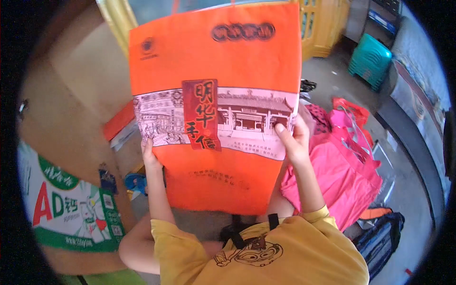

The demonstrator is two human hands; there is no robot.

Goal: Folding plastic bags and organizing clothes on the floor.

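Observation:
A large orange shopping bag with a printed band of old buildings is held up flat in front of me. Its thin handles show at the top edge. My left hand grips its left edge, low down, thumb on the front. On the right edge my right hand pinches it, thumb lying over the printed band and the other fingers behind. The bag hides what lies straight behind it.
To the right lie a pink cloth bag and a dark striped bag. A green plastic stool stands farther off. At the left is a white and green carton; yellow wooden furniture is at the back.

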